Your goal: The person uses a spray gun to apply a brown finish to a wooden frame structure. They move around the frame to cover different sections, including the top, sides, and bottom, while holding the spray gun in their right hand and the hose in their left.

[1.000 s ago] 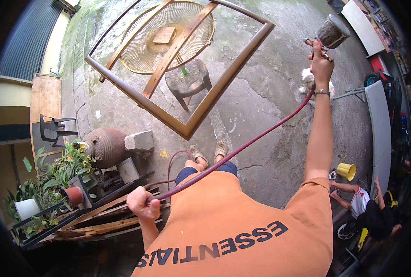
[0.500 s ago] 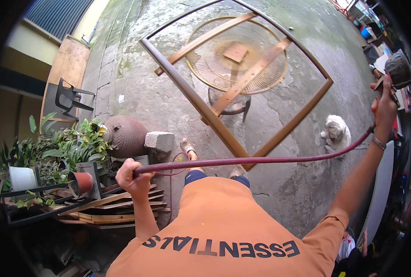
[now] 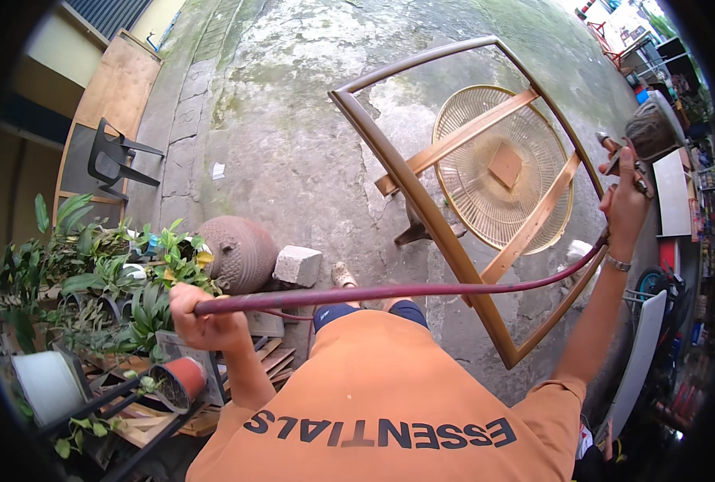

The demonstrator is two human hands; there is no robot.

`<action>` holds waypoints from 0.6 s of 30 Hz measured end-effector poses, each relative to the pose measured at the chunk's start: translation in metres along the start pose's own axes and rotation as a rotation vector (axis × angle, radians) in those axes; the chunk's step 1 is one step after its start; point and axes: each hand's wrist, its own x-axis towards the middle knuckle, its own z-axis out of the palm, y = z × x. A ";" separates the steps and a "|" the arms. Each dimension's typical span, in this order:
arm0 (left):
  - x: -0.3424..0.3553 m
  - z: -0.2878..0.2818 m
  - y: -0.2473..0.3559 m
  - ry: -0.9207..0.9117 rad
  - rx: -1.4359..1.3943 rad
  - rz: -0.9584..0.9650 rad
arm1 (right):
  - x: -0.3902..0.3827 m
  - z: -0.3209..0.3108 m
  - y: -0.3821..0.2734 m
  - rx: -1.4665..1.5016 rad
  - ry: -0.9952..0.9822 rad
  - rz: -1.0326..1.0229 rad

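Observation:
My left hand [image 3: 205, 317] is closed around a dark red hose [image 3: 405, 292], which stretches across in front of my body. The hose runs to my right hand [image 3: 624, 205], which is raised at the right and wrapped round the handle of a spray gun with a dark cup [image 3: 653, 128]. To the left of the gun lies a bronze-coloured four-sided frame [image 3: 446, 237], tilted in view. Two wooden slats [image 3: 526, 241] cross inside it. Beneath them is a round gold wire grille [image 3: 462, 161] with a reddish block [image 3: 505, 165] at its centre; its dark stand is partly hidden.
Leafy potted plants [image 3: 92, 265], a big brown clay jar [image 3: 241, 253] and a pale concrete block [image 3: 298, 265] stand at the left. A dark plastic chair [image 3: 112, 161] is farther off. A white furry animal [image 3: 576, 254] is partly hidden behind the frame. Clutter lines the right side.
The frame and grille now appear farther right and turned. My right hand with the spray gun is closer to the frame. My left hand sits slightly lower and farther left, still on the hose.

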 end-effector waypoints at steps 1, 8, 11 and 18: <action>0.004 0.003 -0.014 0.049 -0.009 -0.027 | 0.000 0.014 -0.003 0.038 -0.004 0.013; 0.046 0.039 -0.055 0.186 0.075 -0.023 | -0.002 0.108 -0.007 0.171 -0.143 0.148; 0.064 0.057 -0.065 0.217 0.114 -0.030 | -0.007 0.141 -0.007 0.230 -0.162 0.187; 0.086 0.091 -0.082 0.188 0.148 -0.104 | -0.028 0.178 -0.023 0.442 -0.455 0.297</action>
